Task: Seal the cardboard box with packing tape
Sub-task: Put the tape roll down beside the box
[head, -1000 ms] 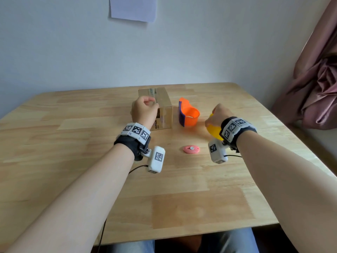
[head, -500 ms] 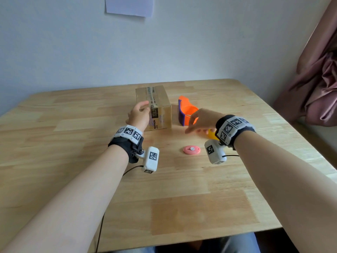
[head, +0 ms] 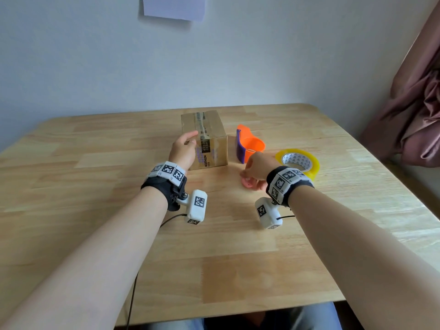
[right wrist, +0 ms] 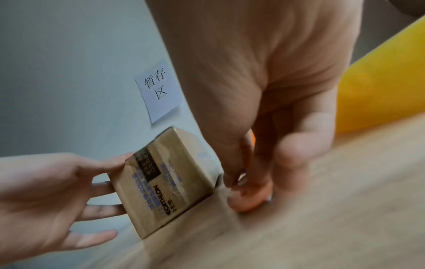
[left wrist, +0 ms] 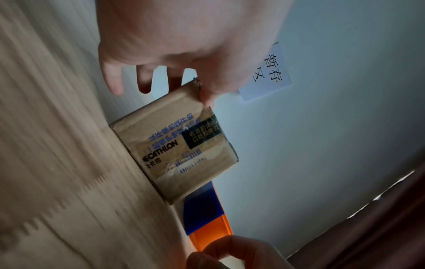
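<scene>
A small taped cardboard box [head: 210, 145] stands at the table's far middle, its printed end [left wrist: 181, 151] toward me. My left hand [head: 185, 147] is at its left side, thumb touching the top edge, fingers [right wrist: 98, 188] straight and spread along the side. My right hand [head: 256, 166] reaches down in front of the box, and its fingertips [right wrist: 232, 178] pinch a small pink disc [head: 248, 184] lying on the table. A yellow packing tape roll [head: 297, 160] lies flat just right of that hand. An orange and blue tape dispenser [head: 252, 145] stands right of the box.
The wooden table [head: 214, 270] has bare wood in front of both hands and at the left. A pink curtain [head: 419, 110] hangs past the right edge. A paper note [head: 173, 7] is on the wall. A thin cable [head: 133, 294] trails under my left arm.
My right hand let go of the tape roll, which now lies on the table, and moved left onto the pink disc. My left hand uncurled and slid down to the box's left side.
</scene>
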Demonstrator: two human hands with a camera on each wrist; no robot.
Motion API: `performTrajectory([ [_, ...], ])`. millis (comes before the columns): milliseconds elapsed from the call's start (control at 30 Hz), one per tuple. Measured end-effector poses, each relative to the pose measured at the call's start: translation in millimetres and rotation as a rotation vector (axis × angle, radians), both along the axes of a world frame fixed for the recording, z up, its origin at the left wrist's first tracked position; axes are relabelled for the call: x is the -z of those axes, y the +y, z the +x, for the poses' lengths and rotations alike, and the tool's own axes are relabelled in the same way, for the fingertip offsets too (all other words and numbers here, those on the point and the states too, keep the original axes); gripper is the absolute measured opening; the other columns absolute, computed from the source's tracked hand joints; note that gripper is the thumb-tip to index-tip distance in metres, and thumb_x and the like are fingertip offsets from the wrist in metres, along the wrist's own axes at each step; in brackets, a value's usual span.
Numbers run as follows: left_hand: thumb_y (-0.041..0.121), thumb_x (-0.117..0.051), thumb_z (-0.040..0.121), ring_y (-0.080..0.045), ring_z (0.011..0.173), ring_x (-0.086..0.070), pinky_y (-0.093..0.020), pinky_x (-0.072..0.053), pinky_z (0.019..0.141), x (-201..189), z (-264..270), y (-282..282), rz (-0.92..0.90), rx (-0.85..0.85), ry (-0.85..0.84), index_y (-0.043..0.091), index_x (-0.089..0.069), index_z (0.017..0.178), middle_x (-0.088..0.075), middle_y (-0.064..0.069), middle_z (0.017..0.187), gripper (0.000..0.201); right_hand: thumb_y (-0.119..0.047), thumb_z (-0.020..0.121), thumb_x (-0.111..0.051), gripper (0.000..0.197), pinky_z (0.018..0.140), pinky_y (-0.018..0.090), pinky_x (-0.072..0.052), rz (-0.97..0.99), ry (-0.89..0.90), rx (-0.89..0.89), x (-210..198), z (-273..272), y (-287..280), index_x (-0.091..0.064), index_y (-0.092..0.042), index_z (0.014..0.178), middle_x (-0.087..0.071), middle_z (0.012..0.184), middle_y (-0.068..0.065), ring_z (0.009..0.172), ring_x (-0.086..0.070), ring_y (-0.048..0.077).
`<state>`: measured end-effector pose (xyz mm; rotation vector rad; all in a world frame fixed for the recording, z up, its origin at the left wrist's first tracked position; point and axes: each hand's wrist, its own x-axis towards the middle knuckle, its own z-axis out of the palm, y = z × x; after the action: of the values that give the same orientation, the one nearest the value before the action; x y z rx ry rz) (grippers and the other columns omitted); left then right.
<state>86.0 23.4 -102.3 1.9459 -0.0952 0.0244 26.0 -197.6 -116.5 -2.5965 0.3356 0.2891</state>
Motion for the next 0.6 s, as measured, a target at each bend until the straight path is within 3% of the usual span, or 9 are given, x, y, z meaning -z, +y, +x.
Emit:
performTrajectory([
  [100,0.014,-0.042,0.108,0.003,0.064,-0.038,0.002,-0.034,0.042,-1,-1,1,0.006,-0.002,0.001,0.026,-0.06,0.142,-0.051,-0.002,0.156,0.041,-0.034,0.095,-0.073,0.024,0.046,0.023,-0.052,-0.025,-0.063,0.075,-1,0,0,-0.073,-0.01,0.093,-0.078,0.072,0.004,0.042,-0.067,0.016],
  [200,0.016,-0.042,0.108,0.004,0.07,-0.044,0.001,-0.039,0.046,-4,-4,3,-0.003,0.022,0.016,0.028,-0.06,0.142,-0.05,0.0,0.157,0.041,-0.036,0.096,-0.067,0.03,0.041,0.022,-0.045,0.044,-0.221,0.146,-12,5,1,-0.072,-0.007,0.098,-0.074,0.071,0.004,0.042,-0.065,0.019],
  [267,0.018,-0.041,0.108,0.0,0.092,-0.055,-0.013,-0.047,0.065,-8,-8,4,-0.011,0.027,0.03,0.032,-0.059,0.142,-0.048,0.003,0.158,0.041,-0.038,0.1,-0.061,0.034,0.043,0.028,-0.056,0.247,-0.305,0.137,-22,12,11,-0.069,-0.01,0.118,-0.075,0.086,0.009,0.054,-0.074,0.024],
  [300,0.019,-0.04,0.108,0.0,0.098,-0.056,-0.021,-0.046,0.071,-11,-11,4,-0.011,0.028,0.044,0.033,-0.059,0.142,-0.047,0.004,0.159,0.041,-0.04,0.102,-0.059,0.039,0.045,0.032,-0.06,0.379,-0.306,0.126,-28,13,19,-0.063,-0.013,0.131,-0.074,0.099,0.013,0.06,-0.076,0.026],
  [367,0.021,-0.04,0.108,0.005,0.087,-0.05,-0.025,-0.042,0.069,-16,-18,7,-0.007,0.045,0.062,0.034,-0.058,0.143,-0.046,0.006,0.158,0.041,-0.045,0.104,-0.055,0.05,0.054,0.039,-0.065,0.548,-0.239,0.094,-37,13,34,-0.053,-0.017,0.146,-0.066,0.119,0.014,0.069,-0.078,0.028],
  [433,0.024,-0.04,0.109,-0.005,0.093,-0.055,-0.029,-0.046,0.077,-22,-25,10,0.011,0.069,0.079,0.033,-0.057,0.145,-0.048,0.005,0.156,0.04,-0.046,0.106,-0.049,0.05,0.065,0.047,-0.067,0.503,-0.205,0.064,-43,8,47,-0.055,-0.014,0.144,-0.066,0.115,0.013,0.073,-0.079,0.031],
  [500,0.025,-0.04,0.109,-0.022,0.124,-0.054,-0.036,-0.044,0.097,-27,-32,15,0.021,0.083,0.098,0.031,-0.057,0.144,-0.048,0.004,0.156,0.039,-0.045,0.108,-0.045,0.049,0.065,0.047,-0.067,0.404,-0.229,0.064,-46,4,53,-0.057,-0.01,0.14,-0.071,0.106,0.015,0.068,-0.078,0.031],
  [533,0.026,-0.04,0.109,-0.027,0.133,-0.05,-0.036,-0.043,0.1,-30,-35,17,0.036,0.082,0.103,0.03,-0.058,0.144,-0.048,0.004,0.156,0.039,-0.046,0.108,-0.044,0.049,0.061,0.044,-0.067,0.381,-0.229,0.065,-48,2,54,-0.058,-0.009,0.138,-0.073,0.105,0.017,0.066,-0.077,0.03],
  [600,0.026,-0.042,0.109,-0.026,0.136,-0.048,-0.034,-0.046,0.093,-36,-43,18,0.07,0.089,0.128,0.029,-0.06,0.142,-0.049,0.004,0.154,0.037,-0.047,0.108,-0.043,0.051,0.054,0.039,-0.065,0.36,-0.185,0.077,-52,-4,57,-0.056,-0.007,0.136,-0.074,0.105,0.02,0.066,-0.078,0.032],
])
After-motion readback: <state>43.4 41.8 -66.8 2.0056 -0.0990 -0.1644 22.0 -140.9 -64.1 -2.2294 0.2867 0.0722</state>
